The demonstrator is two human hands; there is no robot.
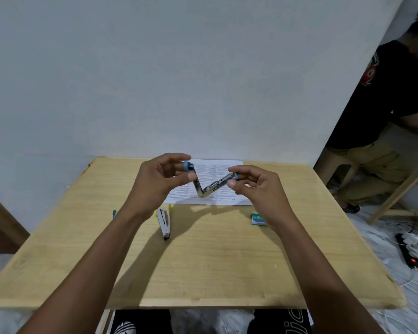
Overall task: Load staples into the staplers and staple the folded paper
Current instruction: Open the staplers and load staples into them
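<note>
Head view: holding blue stapler point(198, 185) splayed open in a V above the paper point(227, 197), hinge hanging lowest. Pinching one blue-tipped end with left hand point(155, 179) fingers point(176, 157), clamping the other end with right hand point(258, 189) fingers point(239, 169). Probably needing staple box point(256, 217) next, sitting on the table point(203, 261) just beside the right wrist (right hand nearer). Likely feeding along the tray arm, running from hinge up toward right fingers. Leaving yellow stapler point(164, 221) lying open near left wrist.
</note>
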